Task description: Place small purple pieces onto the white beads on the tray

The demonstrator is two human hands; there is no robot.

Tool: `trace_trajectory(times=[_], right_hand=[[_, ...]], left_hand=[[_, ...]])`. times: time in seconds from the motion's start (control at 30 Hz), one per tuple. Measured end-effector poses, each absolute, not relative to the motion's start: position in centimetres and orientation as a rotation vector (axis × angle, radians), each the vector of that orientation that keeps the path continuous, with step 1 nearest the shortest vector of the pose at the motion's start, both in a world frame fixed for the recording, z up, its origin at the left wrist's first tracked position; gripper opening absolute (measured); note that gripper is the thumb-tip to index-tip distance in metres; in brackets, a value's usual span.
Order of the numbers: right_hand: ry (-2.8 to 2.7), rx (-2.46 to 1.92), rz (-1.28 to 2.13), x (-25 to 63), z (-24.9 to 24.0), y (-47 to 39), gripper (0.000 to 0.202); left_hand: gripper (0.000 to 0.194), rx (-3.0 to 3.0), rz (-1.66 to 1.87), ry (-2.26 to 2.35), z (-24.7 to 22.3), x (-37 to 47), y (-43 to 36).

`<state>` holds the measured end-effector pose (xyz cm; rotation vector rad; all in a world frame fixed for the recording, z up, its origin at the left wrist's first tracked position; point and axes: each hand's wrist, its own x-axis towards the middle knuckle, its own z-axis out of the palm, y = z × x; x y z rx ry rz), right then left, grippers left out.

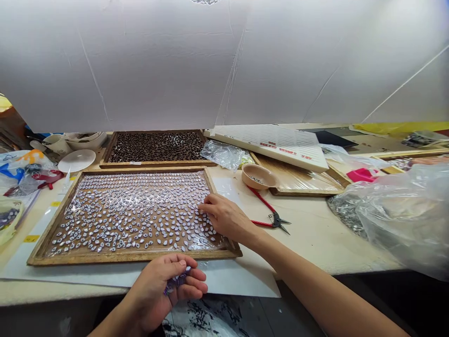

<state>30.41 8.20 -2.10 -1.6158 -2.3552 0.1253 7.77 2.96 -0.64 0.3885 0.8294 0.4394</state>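
My left hand is cupped palm up below the front edge of a wooden-framed tray, with a small heap of purple rhinestones in its palm and the fingers curled around them. Inside the tray, many leaf-shaped rhinestones lie pale side up on a clear film. They form tidy rows at the back and are scattered at the front. Over the tray's right side, my right hand has its fingertips pinched together down at the stones. Whatever sits between those fingertips is hidden.
Behind stands another tray of dark pieces. To the right are a tan bowl, red-handled pliers, a white foam slab and a big plastic bag. A white plate lies left. A white panel hangs low overhead.
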Motion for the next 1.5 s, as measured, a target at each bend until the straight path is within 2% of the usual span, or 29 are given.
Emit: trace_trajectory(times=[0.13,0.23,0.3,0.43,0.87,1.07,1.2,1.5], right_hand=[[-2.239,-1.261,0.282,28.8,0.0,5.4,0.028],[-2.399,-1.024,0.597,26.7,2.1,2.9,0.019],[-2.491,-1.017,0.672,25.6,2.7,1.8,0.013],[-2.536,-1.09,0.682,24.8,1.9,1.6,0.008],[-2.324,-0.979,0.694,25.0,0.9,2.4,0.021],[-2.067,-1.096,0.801,25.9,1.0,3.7,0.018],[-1.885,-1.277,0.814,26.8,0.9,5.6,0.012],[-1.722,-1.536,0.832,26.8,-0.4,8.6,0.006]], left_hand=[[0.02,0.294,0.44,0.835,0.3,8.4,3.4],[0.025,0.182,0.518,0.824,0.5,9.2,3.4],[0.026,0.118,0.558,0.826,0.3,9.7,3.3],[0.032,0.116,0.536,0.822,0.1,10.2,3.0],[0.029,0.112,0.57,0.753,0.1,9.5,2.8],[0.016,0.261,0.536,0.784,0.1,8.4,2.8],[0.019,0.354,0.493,0.824,0.7,7.1,3.4],[0.012,0.502,0.605,0.926,2.2,3.9,7.4]])
